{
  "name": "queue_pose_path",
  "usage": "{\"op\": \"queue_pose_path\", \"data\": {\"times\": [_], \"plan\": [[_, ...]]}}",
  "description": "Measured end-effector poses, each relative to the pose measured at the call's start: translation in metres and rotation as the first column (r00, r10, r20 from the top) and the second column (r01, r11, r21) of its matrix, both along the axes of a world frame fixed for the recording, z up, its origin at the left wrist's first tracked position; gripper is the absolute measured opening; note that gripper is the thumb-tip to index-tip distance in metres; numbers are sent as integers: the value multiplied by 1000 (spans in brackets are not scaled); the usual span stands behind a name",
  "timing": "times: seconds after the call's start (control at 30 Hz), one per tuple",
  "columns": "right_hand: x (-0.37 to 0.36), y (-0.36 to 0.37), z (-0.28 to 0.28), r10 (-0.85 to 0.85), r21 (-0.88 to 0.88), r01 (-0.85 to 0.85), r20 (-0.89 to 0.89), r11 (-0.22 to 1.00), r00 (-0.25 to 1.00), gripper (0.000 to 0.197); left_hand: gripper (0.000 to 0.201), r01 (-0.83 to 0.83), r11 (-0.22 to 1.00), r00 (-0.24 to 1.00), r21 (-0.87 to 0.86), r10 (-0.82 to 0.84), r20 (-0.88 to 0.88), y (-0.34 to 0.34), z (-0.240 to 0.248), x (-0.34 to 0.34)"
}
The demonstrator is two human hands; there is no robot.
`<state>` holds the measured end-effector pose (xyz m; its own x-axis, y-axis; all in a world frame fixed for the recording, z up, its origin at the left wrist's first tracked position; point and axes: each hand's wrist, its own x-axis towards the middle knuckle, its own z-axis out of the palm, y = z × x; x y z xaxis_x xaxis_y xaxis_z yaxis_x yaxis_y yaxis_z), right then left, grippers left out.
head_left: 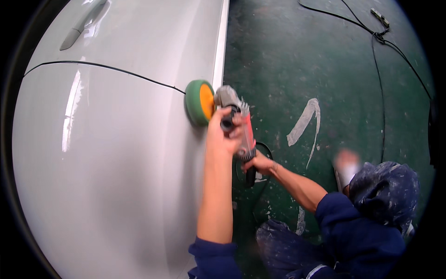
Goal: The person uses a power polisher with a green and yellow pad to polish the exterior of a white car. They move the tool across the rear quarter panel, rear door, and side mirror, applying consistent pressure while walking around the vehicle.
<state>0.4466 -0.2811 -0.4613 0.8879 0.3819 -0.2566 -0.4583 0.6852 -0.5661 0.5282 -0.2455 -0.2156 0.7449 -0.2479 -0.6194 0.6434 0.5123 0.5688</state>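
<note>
Left hand [225, 135] wraps black side handle [226, 123], right hand [261, 163] grips rear handle [251, 176]; red-grey polisher [249, 129] mid-scene, green pad [193, 103] with orange backing [206, 101] facing right, seemingly touching white car panel [121, 186] at left.

left hand [220, 139]: one. right hand [261, 162]: one. dark blue sleeves [213, 255]: two. power polisher [247, 132]: one. green pad [194, 100]: one. orange disc [206, 100]: one. pale car body [111, 139]: one. door handle [80, 29]: one. black cables [378, 37]: several, exact number unclear.
</note>
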Motion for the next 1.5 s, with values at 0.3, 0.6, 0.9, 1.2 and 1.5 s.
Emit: {"op": "queue_pose_path", "data": {"times": [0.3,0.6,0.9,1.2,1.5], "plan": [[-221,123,-12,103,-34,-97,233,995,967,45,37,-213,977,938,-2,204,-281,119,12,-235],[-191,105,5,186,-205,-147,190,968,964,39,37,-171,984,969,-45,160,-188,109,19,-219],[23,-5,23,26,-145,-13,85,989,996,21,42,-7,997,1000,-79,5,-23,5,19,6],[175,-102,70,-60,-233,92,142,968,988,24,42,90,986,996,-140,-92,-10,-74,62,147],[80,-56,14,14,-258,61,280,964,960,66,23,65,981,928,-180,-126,-350,-36,42,59]]}}
